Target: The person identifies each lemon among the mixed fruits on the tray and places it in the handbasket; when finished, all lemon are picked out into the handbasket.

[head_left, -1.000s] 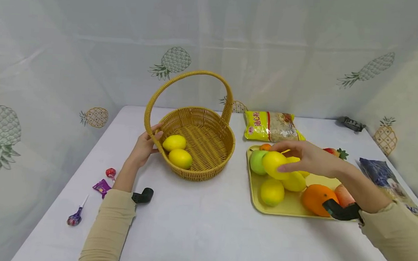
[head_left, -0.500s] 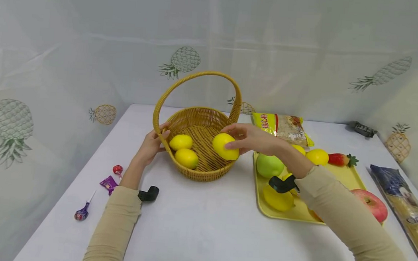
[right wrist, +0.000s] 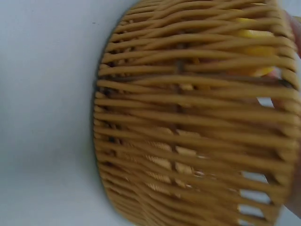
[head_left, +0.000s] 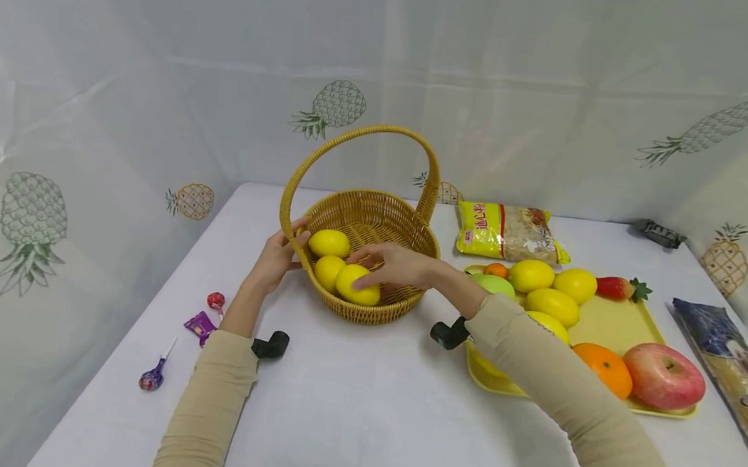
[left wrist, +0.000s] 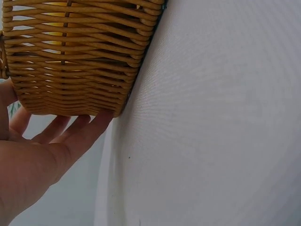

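A woven wicker basket [head_left: 377,318] with a tall hooped handle stands on the white table. My left hand [head_left: 277,257] grips its left side by the handle's foot, thumb at the rim; the left wrist view shows those fingers [left wrist: 87,129] spread along the woven wall. Reaching over the front right rim, my right hand [head_left: 398,265] pinches a yellow lemon [head_left: 356,287] low inside the basket. Two more lemons lie at the left of the basket, the nearer lemon [head_left: 328,271] right beside the pinched one. From the right wrist, the basket wall [right wrist: 197,122] hides most of that hand.
To the right, a yellow tray [head_left: 626,322] bears several lemons, an orange [head_left: 605,369], a red apple [head_left: 664,376] and a strawberry [head_left: 616,287]. A yellow food bag [head_left: 509,232] lies behind it, a long noodle packet [head_left: 728,376] further right. Lollipops and a purple sweet [head_left: 201,326] lie left.
My right hand has carried a lemon from over the tray leftward and down into the basket, close to the other two. The left hand stays at the basket's side. The view has shifted slightly.
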{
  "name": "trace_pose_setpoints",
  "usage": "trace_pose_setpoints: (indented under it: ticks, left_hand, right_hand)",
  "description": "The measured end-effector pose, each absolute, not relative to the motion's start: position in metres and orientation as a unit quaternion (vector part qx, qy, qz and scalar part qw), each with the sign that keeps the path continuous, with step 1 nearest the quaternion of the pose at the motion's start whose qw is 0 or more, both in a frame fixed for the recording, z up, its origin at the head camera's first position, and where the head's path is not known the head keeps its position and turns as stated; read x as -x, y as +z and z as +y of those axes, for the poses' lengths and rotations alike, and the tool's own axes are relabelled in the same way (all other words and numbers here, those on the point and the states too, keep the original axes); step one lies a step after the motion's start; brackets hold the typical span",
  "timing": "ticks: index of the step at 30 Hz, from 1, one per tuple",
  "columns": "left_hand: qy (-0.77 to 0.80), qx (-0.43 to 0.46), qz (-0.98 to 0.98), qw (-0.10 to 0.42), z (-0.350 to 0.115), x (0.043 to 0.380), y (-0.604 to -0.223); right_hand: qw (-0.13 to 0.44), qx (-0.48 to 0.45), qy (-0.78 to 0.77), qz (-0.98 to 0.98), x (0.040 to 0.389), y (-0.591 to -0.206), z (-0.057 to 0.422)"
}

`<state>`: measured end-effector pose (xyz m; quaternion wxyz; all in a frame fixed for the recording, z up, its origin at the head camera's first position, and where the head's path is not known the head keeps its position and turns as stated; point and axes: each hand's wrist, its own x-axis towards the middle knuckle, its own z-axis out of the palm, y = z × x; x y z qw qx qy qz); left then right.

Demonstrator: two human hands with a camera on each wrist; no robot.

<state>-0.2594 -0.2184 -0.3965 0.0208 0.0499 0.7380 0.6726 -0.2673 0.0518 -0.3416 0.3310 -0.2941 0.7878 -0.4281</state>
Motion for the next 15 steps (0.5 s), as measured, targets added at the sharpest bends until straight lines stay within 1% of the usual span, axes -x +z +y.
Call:
trace_pose_setpoints:
  ticks: [4,10,15]
  left_hand:
    - [0.672,-0.045,0.738,0.024,-0.218,0.259,-0.395]
    - [0.668,-0.04,0.743,0.024,-0.218,0.26,-0.396]
    - [0.672,-0.035,0.739,0.022,-0.218,0.26,-0.396]
  right_hand:
    - [0.314,0.296,-0.422,0.798,0.269,-0.351,0.041]
    - [0.279,0.267,-0.423,0.82,0.265,-0.36,0.025]
    - [0.293,0.219,-0.467,0.805,0.262,-0.362,0.017]
